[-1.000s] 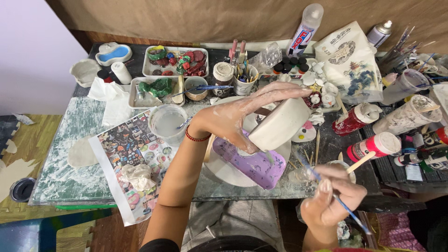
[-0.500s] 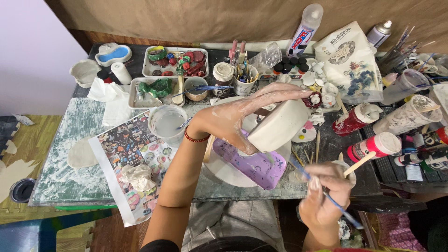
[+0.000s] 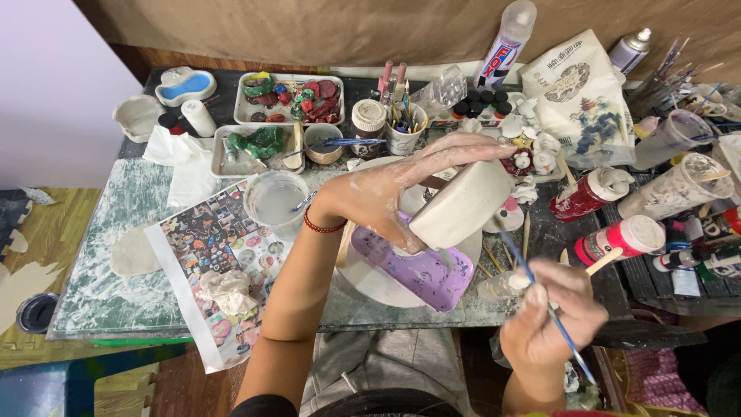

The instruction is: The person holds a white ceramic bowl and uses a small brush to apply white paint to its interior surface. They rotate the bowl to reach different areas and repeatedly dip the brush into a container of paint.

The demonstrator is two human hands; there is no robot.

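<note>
Two hands were busy: left hand (image 3: 386, 193), smeared w/ clay, gripped a white clay box (image 3: 461, 205) thumb under, fingers spread over top, tilted above a purple tray (image 3: 417, 270). Right hand (image 3: 552, 313) pinched a blue brush (image 3: 532, 282), tip just below the box.

Risk, prob.: the wet, slick grip could let the box slip onto the tray; the red bottles (image 3: 610, 212) beside the right hand might tip if elbowed.

Brush tip was hard to see; box underside hidden.

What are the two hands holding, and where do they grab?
Left hand grips the white clay piece by its edges; right hand pinches the blue paintbrush mid-handle.
</note>
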